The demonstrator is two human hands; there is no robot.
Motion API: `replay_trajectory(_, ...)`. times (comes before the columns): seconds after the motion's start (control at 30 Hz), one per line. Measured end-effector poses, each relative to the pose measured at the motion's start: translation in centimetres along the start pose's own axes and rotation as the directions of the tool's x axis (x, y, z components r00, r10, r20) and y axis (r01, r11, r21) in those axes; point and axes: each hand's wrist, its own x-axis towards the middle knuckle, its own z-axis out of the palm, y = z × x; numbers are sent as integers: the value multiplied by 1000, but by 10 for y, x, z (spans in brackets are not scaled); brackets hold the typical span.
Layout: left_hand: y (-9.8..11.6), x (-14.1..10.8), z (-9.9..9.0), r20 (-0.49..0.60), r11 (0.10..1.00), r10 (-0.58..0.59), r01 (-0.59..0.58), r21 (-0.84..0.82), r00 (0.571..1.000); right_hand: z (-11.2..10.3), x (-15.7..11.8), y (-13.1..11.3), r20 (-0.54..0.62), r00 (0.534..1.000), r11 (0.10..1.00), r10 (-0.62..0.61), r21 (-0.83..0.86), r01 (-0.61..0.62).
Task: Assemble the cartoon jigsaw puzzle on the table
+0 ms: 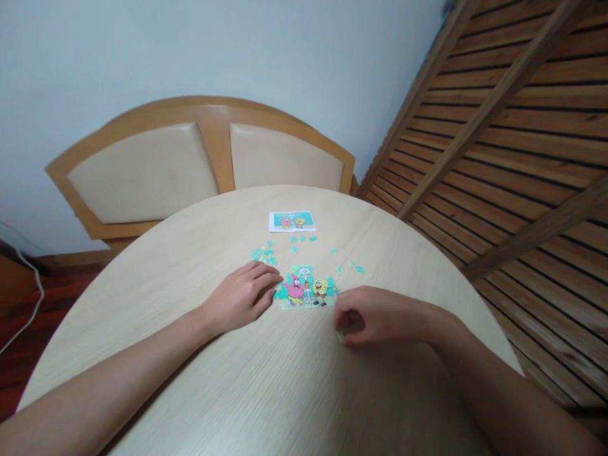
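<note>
A partly joined jigsaw puzzle (304,291) with a pink, a pale and a yellow cartoon figure lies flat on the table, between my hands. My left hand (244,294) rests on the tabletop at its left edge, fingers stretched out and holding nothing. By the lower right corner, my right hand (368,315) pinches a small pale-green puzzle piece (341,334) between thumb and fingertips. Beyond my left fingers sits a cluster of loose turquoise pieces (264,254). Several more single pieces (303,239) are scattered above the puzzle and to its upper right.
A reference picture card (293,221) lies behind the pieces on the round wooden table (199,392). Past the far edge stands a padded wooden bench back (285,155) against the wall. Slatted wood panelling (513,145) rises at the right. A white cable (38,285) hangs at the left.
</note>
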Motion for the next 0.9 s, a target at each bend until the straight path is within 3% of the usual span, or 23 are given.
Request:
replay_trajectory(0.2,7,1,-4,22,1000,-20,20,21,1000,28,19,-18,-122,980,988,-156,-28,154)
replay_trajectory(0.4,35,-1,-15,134,1000,8,-11,26,991,51,38,-22,-312,903,955,-296,-107,276)
replay_trajectory(0.5,49,-4,-18,175,1000,10,-13,17,985,47,38,-18,-356,879,948,-317,-112,296)
replay_trajectory(0.63,62,-7,-17,213,999,-34,36,-4,976,32,34,-7,-415,870,964,-265,-144,225)
replay_trajectory(0.9,66,-12,-8,214,985,-119,142,-96,969,25,33,7,-437,872,974,-221,-138,178)
